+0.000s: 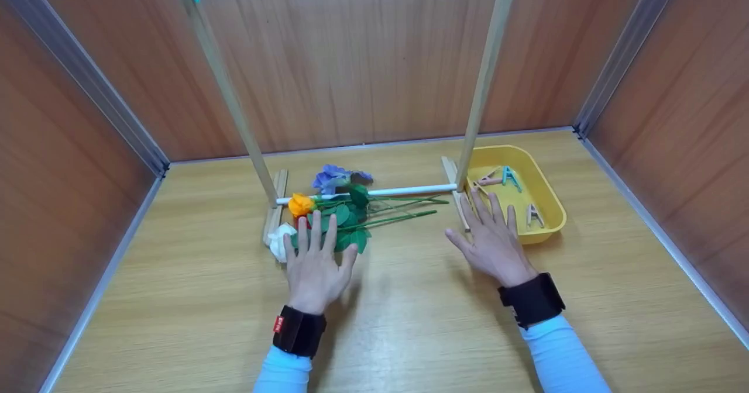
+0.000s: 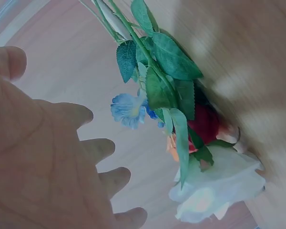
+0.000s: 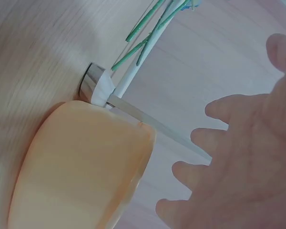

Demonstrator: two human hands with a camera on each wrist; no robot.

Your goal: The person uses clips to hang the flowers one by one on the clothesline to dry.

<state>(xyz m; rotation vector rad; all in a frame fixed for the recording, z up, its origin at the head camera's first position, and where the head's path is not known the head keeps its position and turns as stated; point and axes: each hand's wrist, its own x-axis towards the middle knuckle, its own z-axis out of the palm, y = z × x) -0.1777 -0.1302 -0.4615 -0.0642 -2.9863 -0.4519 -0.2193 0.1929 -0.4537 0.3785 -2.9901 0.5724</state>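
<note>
Head view: left hand [image 1: 316, 273] splayed, empty, near flowers [image 1: 344, 213]; right hand [image 1: 492, 245] splayed, empty, near tray [image 1: 539, 189].

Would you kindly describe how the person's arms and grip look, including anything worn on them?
Both arms wear snug, light-blue fabric sleeves. Around the left wrist is a wide black wristband with a small red rectangular tag; a matching broad black band circles the right wrist. The left grip and right grip are bare, without gloves.

Brown wood-grain walls [image 1: 363, 77], grey corner strips [image 1: 85, 71], pale wooden tabletop [image 1: 404, 340]
</note>
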